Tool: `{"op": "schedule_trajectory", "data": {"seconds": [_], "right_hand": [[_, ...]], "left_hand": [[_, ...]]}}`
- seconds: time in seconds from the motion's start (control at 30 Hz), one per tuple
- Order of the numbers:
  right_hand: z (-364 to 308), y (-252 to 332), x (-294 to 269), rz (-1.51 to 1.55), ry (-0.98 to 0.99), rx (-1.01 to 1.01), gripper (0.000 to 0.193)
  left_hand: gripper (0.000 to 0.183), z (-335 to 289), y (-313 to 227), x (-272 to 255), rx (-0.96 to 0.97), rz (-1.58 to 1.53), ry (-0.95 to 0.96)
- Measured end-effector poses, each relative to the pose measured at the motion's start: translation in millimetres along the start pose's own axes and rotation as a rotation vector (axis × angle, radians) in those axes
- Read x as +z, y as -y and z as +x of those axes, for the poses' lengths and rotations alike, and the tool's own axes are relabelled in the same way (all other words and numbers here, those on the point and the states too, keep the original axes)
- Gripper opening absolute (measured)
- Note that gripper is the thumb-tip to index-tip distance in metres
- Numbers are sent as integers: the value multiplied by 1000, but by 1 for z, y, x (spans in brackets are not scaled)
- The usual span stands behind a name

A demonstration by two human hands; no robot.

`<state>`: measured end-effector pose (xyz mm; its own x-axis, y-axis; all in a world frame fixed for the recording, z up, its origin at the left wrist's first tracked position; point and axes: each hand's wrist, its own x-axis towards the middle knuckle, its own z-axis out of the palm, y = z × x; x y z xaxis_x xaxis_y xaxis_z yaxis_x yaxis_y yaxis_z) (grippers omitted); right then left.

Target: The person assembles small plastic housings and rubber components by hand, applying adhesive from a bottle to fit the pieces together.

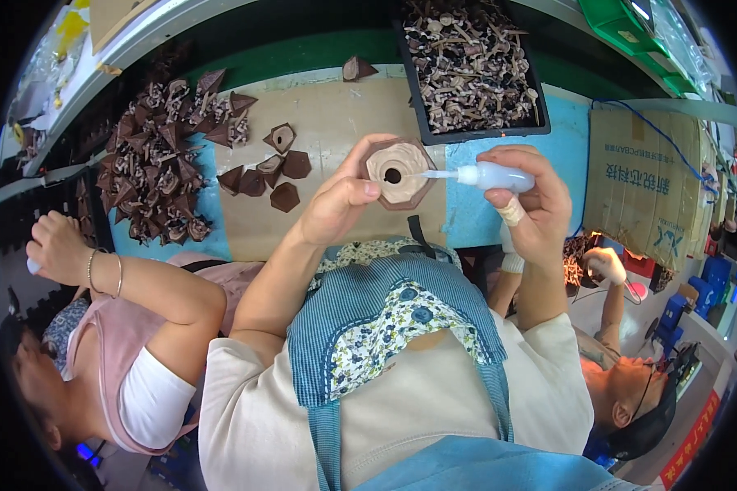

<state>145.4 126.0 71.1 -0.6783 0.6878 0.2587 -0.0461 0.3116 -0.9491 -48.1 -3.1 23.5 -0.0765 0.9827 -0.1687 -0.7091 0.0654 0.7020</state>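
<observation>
My left hand (341, 196) grips a brown, many-sided cup-like piece (398, 191) by its left edge, thumb on the rim. Its inside is tan and ridged, with a dark round hole in the middle. In my right hand (540, 196) is a translucent squeeze bottle (504, 176) with a thin nozzle, lying sideways. The nozzle tip reaches over the piece, close to the hole; whether it touches cannot be made out. Tape wraps a finger of the right hand. Several similar brown pieces (285, 196) lie on the table to the left of my left hand.
A big heap of brown pieces (151, 164) covers the table's left side. One lone piece (358, 69) sits at the back. A black tray (486, 136) of small brown-and-tan parts stands behind my hands. A cardboard box (643, 180) is at right. Co-workers sit on both sides.
</observation>
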Motion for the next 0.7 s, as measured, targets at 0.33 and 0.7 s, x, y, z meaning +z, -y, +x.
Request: {"op": "schedule_trajectory", "data": {"seconds": [0.33,0.7], "right_hand": [[10,46,4,-491,147,-407,28],[10,53,13,-572,128,-505,36]], "left_hand": [[69,-7,-7,27,159,351,97],[65,-8,-7,31,152,318,117]]}}
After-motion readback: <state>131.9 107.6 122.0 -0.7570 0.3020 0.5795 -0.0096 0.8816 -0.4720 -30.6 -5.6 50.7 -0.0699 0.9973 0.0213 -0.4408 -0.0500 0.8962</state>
